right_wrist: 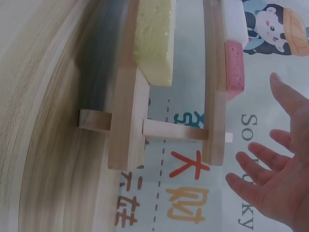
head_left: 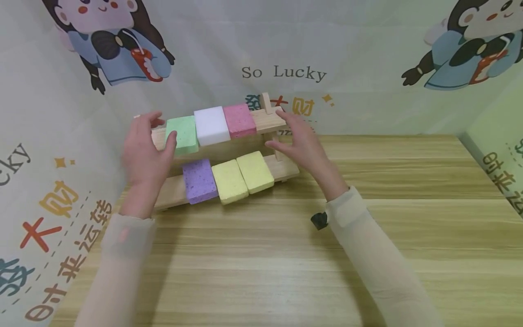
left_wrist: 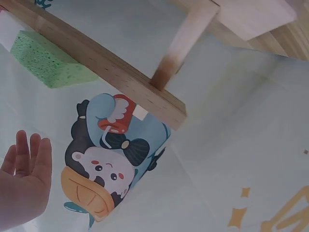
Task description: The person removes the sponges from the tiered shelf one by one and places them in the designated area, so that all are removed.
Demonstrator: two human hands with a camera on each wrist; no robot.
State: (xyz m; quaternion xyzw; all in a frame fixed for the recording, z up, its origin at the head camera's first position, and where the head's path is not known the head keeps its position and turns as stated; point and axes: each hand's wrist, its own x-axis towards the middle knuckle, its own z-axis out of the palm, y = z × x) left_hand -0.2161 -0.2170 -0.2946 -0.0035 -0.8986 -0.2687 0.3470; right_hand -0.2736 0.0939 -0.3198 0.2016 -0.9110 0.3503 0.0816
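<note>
A two-tier wooden rack point(head_left: 267, 120) holds a row of sponges on each shelf. On the upper shelf sit a green sponge point(head_left: 182, 135), a white sponge point(head_left: 212, 126) and a pink sponge point(head_left: 239, 121). Below them lie a purple sponge point(head_left: 199, 180) and two yellow sponges point(head_left: 230, 180). My left hand point(head_left: 143, 156) is by the rack's left end, nearest the green sponge; the left wrist view shows its fingers extended and apart from the sponge. At the right end, my right hand point(head_left: 304, 143) spreads its fingers; a gap separates them from the upper shelf point(right_wrist: 214, 150) in the right wrist view.
The rack stands on a wood-grain table point(head_left: 265, 254), close to a printed cloth backdrop point(head_left: 286, 41). More printed cloth rises along the left and right sides. A small upright wooden peg point(head_left: 266, 102) sticks up behind the upper shelf's right end.
</note>
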